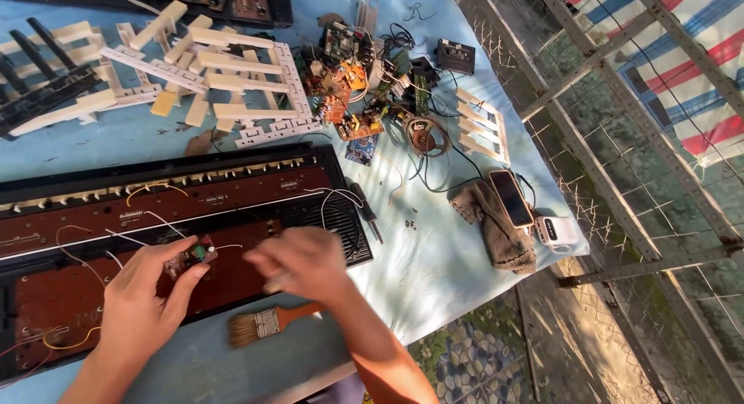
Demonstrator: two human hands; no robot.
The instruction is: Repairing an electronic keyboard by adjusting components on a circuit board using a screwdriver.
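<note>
Keyboard chassis (232,210), opened and brown inside, lies along the worktop (434,272) at its near left. Over it the left hand (147,295) pinches a small circuit board (190,255). Right hand (298,264) is blurred; I cannot tell its grip. Just below lies a paintbrush (271,320)

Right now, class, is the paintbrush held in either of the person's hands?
No. The paintbrush lies on the table's blue cloth below the blurred right hand, while the left hand grips a small circuit board.
</note>
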